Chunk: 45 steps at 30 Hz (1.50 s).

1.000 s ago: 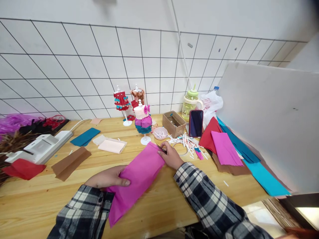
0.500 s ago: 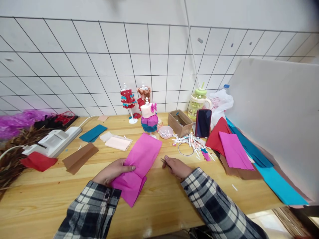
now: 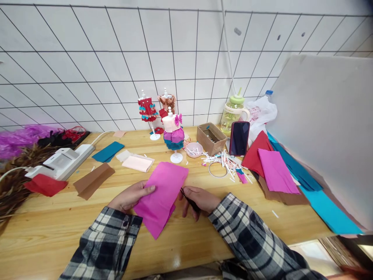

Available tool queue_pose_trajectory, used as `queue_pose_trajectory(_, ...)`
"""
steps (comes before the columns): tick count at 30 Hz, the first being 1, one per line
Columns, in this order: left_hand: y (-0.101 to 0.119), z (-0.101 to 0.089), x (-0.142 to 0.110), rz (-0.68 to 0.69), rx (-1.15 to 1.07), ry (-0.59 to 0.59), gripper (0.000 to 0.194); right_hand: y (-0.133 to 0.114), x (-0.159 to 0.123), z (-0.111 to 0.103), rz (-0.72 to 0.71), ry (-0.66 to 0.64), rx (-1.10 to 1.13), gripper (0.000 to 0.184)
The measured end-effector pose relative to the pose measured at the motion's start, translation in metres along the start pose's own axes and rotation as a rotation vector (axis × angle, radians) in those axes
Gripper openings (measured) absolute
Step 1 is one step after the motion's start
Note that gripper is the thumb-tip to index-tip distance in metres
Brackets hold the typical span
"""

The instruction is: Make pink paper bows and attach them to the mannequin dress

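My left hand grips a folded sheet of magenta crepe paper by its left side, thumb on top. The sheet is held up over the wooden table. In my right hand is a dark tool that looks like small scissors; its tip meets the paper's right edge, and the palm hides part of it. Just beyond the paper stands a small dress form with a pale pink top, a magenta and teal skirt and a magenta bow.
Behind stand a red-dressed form and a brown one. A pink bowl, cardboard box, white sticks, phone and jug lie beyond my right hand. Paper sheets lie right; a power strip left.
My right hand has moved left with the dark tool, from beside the paper to its edge. The paper is now flatter, its crease unfolded. The view has tilted slightly down.
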<state>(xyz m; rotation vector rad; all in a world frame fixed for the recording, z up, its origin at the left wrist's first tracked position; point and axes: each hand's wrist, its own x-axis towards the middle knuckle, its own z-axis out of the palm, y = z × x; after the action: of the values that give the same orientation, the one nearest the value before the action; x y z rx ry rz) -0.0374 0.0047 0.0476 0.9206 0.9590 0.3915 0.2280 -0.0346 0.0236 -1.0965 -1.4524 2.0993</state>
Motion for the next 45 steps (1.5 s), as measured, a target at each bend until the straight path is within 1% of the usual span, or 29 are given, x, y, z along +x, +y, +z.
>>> queue_pose_trajectory(2, 0.001, -0.002, 0.000, 0.025, 0.012, 0.032, 0.038, 0.000, 0.000, 0.000, -0.035, 0.007, -0.019, 0.039)
queue_pose_trajectory(3, 0.001, -0.004, -0.001, 0.046, 0.020, 0.056, 0.039, -0.001, 0.000, -0.002, -0.030, 0.021, -0.051, 0.038)
queue_pose_trajectory(5, 0.002, -0.007, -0.001, 0.081, 0.024, 0.081, 0.046, -0.001, -0.002, -0.007, 0.004, 0.055, -0.138, 0.038)
queue_pose_trajectory(8, 0.002, -0.007, -0.002, 0.089, -0.008, 0.026, 0.057, -0.003, -0.005, -0.016, 0.018, 0.081, -0.178, 0.041)
queue_pose_trajectory(10, 0.002, -0.003, -0.001, 0.079, -0.043, -0.015, 0.054, -0.005, -0.008, -0.019, 0.038, 0.065, -0.099, 0.039)
queue_pose_trajectory(11, 0.001, 0.000, -0.001, 0.068, -0.060, -0.014, 0.051, -0.005, -0.009, -0.020, 0.065, 0.043, -0.047, 0.037)
queue_pose_trajectory(13, 0.001, 0.007, 0.002, 0.031, -0.079, 0.032, 0.044, -0.005, -0.011, -0.021, 0.120, -0.001, 0.027, 0.032)
queue_pose_trajectory(15, 0.001, 0.013, 0.006, 0.008, -0.090, 0.114, 0.038, -0.004, -0.011, -0.023, 0.146, -0.028, 0.041, 0.033)
queue_pose_trajectory(17, 0.000, 0.017, 0.010, 0.021, -0.111, 0.189, 0.033, -0.003, -0.011, -0.024, 0.143, -0.083, 0.052, 0.038)
queue_pose_trajectory(19, -0.002, 0.018, 0.013, 0.053, -0.141, 0.230, 0.033, 0.000, -0.010, -0.025, 0.115, -0.137, 0.077, 0.041)
queue_pose_trajectory(20, -0.003, 0.019, 0.015, 0.066, -0.152, 0.238, 0.034, 0.001, -0.009, -0.025, 0.093, -0.135, 0.081, 0.041)
queue_pose_trajectory(22, -0.005, 0.019, 0.018, 0.087, -0.165, 0.247, 0.038, 0.002, -0.006, -0.023, 0.059, -0.069, 0.059, 0.040)
queue_pose_trajectory(24, -0.006, 0.019, 0.019, 0.106, -0.171, 0.252, 0.039, 0.002, -0.005, -0.019, 0.061, -0.010, 0.001, 0.039)
queue_pose_trajectory(27, -0.006, 0.021, 0.019, 0.122, -0.167, 0.246, 0.038, -0.001, -0.003, -0.015, 0.052, 0.071, -0.140, 0.039)
queue_pose_trajectory(29, -0.006, 0.022, 0.018, 0.128, -0.149, 0.232, 0.039, -0.003, -0.003, -0.013, 0.008, 0.159, -0.241, 0.041)
queue_pose_trajectory(31, -0.006, 0.022, 0.017, 0.135, -0.127, 0.216, 0.042, -0.006, -0.003, -0.012, -0.021, 0.203, -0.300, 0.043)
queue_pose_trajectory(35, -0.008, 0.020, 0.017, 0.148, -0.101, 0.191, 0.045, -0.007, -0.003, -0.011, -0.009, 0.182, -0.283, 0.046)
queue_pose_trajectory(39, -0.009, 0.019, 0.017, 0.148, -0.064, 0.197, 0.047, -0.006, -0.004, -0.009, 0.041, 0.128, -0.272, 0.045)
queue_pose_trajectory(41, -0.010, 0.018, 0.017, 0.147, -0.055, 0.201, 0.047, -0.006, -0.004, -0.008, 0.058, 0.128, -0.273, 0.045)
queue_pose_trajectory(45, -0.011, 0.017, 0.018, 0.146, -0.064, 0.180, 0.047, -0.008, -0.006, -0.005, 0.046, 0.108, -0.191, 0.042)
